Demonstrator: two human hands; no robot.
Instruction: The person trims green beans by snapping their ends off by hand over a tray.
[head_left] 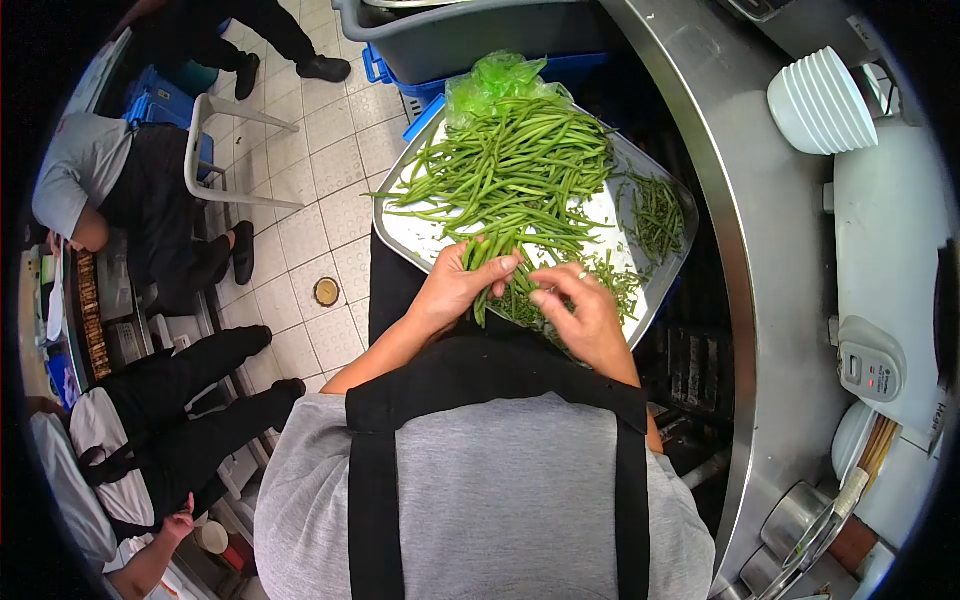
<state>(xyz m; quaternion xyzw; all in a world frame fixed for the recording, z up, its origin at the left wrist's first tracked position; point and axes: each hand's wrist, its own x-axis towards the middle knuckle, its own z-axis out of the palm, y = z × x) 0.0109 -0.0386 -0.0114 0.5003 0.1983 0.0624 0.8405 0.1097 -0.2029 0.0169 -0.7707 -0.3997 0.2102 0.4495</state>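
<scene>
My left hand (462,290) is closed round a small bunch of green beans (478,266), its thumb lying across them. Close beside the ends of that bunch is my right hand (585,312), with thumb and forefinger drawn together in a pinch. Whatever is between those fingertips is too small to make out. Beneath both hands lies a pale metal tray (400,232). A large heap of whole green beans (520,150) covers its far part. Short bean trimmings (655,215) lie at the right, with more scraps near my right hand. A green plastic bag (500,82) rests behind the heap.
A grey tub (480,45) stands past the tray. The steel counter (740,250) curves along my right, holding stacked white bowls (822,102) and a small white device (870,368). At left, people (150,420) work along another counter. A stool (240,110) stands on the tiled floor.
</scene>
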